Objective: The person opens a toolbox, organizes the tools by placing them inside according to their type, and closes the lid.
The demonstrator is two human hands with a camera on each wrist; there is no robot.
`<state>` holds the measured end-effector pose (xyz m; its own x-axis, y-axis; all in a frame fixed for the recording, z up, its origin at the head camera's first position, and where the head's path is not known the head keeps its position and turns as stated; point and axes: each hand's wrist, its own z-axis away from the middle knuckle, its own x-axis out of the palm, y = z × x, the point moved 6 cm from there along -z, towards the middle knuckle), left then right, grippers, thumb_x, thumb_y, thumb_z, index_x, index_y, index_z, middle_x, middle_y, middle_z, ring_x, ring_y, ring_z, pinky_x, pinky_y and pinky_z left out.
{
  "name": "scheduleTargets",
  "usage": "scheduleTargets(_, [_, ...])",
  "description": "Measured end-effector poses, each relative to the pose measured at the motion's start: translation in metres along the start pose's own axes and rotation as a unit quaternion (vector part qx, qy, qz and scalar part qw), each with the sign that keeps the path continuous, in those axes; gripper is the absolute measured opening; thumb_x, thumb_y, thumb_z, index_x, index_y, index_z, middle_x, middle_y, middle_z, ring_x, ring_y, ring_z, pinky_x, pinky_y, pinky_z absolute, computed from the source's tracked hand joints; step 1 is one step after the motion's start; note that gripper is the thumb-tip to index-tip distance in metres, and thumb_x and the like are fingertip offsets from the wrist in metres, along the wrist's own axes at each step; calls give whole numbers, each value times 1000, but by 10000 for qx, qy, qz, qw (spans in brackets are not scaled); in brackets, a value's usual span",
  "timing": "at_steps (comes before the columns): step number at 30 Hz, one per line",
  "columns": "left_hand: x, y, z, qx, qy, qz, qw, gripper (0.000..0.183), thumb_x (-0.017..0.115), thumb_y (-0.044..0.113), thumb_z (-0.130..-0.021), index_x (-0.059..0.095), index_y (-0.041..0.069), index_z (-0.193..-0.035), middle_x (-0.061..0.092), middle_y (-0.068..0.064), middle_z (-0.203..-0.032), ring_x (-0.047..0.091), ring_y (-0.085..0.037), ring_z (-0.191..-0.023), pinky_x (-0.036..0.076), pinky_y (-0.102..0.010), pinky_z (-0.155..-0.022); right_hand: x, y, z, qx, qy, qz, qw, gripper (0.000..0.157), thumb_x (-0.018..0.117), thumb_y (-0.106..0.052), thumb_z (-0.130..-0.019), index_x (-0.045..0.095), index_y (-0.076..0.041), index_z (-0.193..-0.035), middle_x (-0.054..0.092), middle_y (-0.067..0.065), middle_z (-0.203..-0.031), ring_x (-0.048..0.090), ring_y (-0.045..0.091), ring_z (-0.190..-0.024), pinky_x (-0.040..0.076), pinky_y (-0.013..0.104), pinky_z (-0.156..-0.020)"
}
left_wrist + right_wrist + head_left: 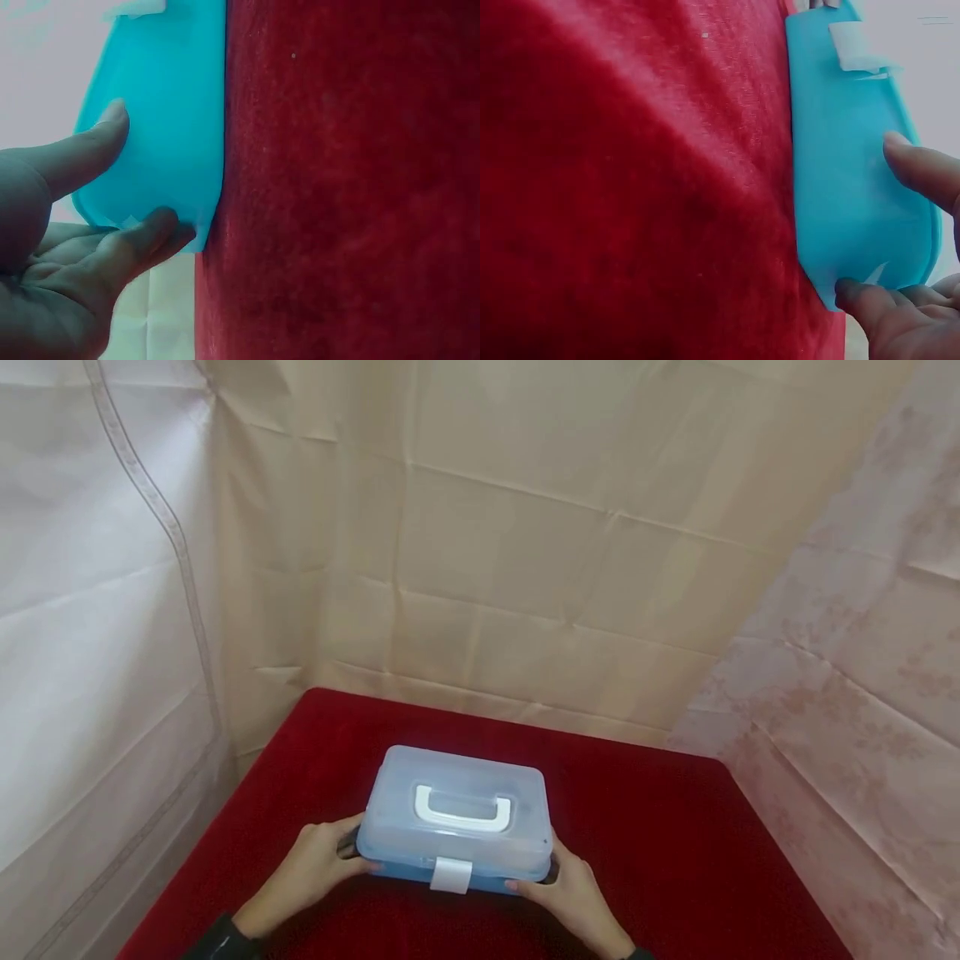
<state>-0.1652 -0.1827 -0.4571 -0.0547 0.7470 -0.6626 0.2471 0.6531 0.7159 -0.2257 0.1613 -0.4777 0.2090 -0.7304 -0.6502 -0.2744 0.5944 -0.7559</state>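
A plastic storage box (pixel 463 843) with a frosted clear lid sits closed on the red cloth. Its blue base (pixel 165 112) shows a white latch (pixel 451 875) at the front, and a white carry handle (pixel 461 819) lies flat on the lid. My left hand (pixel 318 860) grips the box's left end, thumb on the front face and fingers around the side. At the opposite end, my right hand (pixel 573 893) holds it likewise, its thumb (pixel 915 165) against the blue front. What is inside the box stays hidden behind the cloudy lid.
Red velvety cloth (pixel 675 852) covers the table, whose far edge meets a beige curtain (pixel 495 560). A white curtain (pixel 97 635) hangs at the left, and a pale flowered one (pixel 862 693) at the right. Dark sleeve cuffs show at both wrists.
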Motion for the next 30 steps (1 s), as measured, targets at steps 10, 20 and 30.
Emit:
scheduleTargets(10, [3, -1, -2, -105, -157, 94, 9998, 73, 80, 50, -73, 60, 14, -133, 67, 1, -116, 64, -11, -100, 52, -34, -87, 1, -1, 2, 20, -74, -505, 9987, 86, 82, -48, -71, 48, -15, -143, 66, 4, -117, 64, 17, -97, 55, 29, -76])
scheduleTargets(20, [-3, 18, -18, 301, 167, 142, 9993, 71, 81, 46, -73, 60, 15, -133, 67, 4, -115, 64, -11, -104, 52, -30, -85, -21, -3, 1, 67, 20, -993, 9950, 82, 84, -41, -71, 50, -16, -141, 66, 4, -118, 63, 22, -103, 54, 31, -79])
scheduleTargets(30, [12, 53, -59, 722, -115, 450, 9963, 64, 81, 39, -77, 61, 14, -132, 68, 5, -113, 66, -8, -98, 52, -29, -85, -70, 10, -9, 476, 131, -1402, 9889, 77, 85, -36, -72, 51, -19, -139, 64, 4, -122, 62, 25, -106, 52, 42, -85])
